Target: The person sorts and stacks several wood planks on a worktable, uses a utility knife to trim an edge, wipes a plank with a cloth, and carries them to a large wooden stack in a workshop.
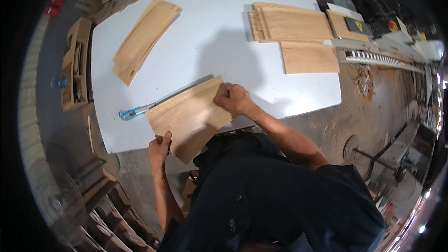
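A stack of thin wood veneer sheets (189,114) is tilted over the near edge of the white table, between my two hands. My left hand (160,148) grips its lower left corner, thumb on top and fingers hidden beneath. At the right end my right hand (234,99) is closed round the edge, its fingers curled on the upper face. The sheets are slightly fanned at their right and lower edges. Just left of the stack a blue and grey utility knife (135,112) lies on the table, close to the sheets' far left corner.
The white table (186,56) carries another veneer stack (145,39) at the far left. Several more stacked sheets (294,23) lie at the far right, with a shorter board (310,57) before them. A machine with a toothed rail (373,59) adjoins the right edge. Wooden shelving (77,65) stands left.
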{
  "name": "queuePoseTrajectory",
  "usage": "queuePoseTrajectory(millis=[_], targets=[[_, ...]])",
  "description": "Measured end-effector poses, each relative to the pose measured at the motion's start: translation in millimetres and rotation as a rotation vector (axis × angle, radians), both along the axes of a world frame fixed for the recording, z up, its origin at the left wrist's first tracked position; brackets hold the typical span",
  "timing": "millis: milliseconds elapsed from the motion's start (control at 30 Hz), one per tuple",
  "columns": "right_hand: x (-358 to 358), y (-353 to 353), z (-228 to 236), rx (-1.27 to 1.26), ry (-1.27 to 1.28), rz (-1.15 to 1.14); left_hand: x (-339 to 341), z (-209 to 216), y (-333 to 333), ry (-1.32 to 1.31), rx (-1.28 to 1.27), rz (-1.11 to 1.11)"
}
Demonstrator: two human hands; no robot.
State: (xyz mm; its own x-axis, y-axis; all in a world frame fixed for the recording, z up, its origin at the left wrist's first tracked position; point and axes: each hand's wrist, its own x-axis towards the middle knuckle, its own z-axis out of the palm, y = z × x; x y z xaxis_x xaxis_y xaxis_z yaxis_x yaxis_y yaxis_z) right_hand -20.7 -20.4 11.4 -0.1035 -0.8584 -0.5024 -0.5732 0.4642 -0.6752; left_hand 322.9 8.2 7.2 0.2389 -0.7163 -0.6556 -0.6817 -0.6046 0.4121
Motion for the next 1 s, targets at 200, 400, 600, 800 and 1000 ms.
queuePoseTrajectory(millis=[200,400,600,800,1000], targets=[[-28,47,-9,0.029,-0.091,-0.198,-20,6,-19,-0.020,0.122,-0.212],[-95,98,-23,-0.133,-0.335,-0.580,-118,29,-70,-0.034,-0.250,-0.640],[-162,100,-28,-0.049,-0.212,-0.567,-173,1,-89,-0.045,-0.270,-0.768],[-284,100,-7,-0.265,0.471,-0.907,-240,37,-81,0.197,-0.865,-0.663],[-417,88,-57,-0.158,0.507,-0.854,-403,20,-86,0.276,-0.670,-1.084]])
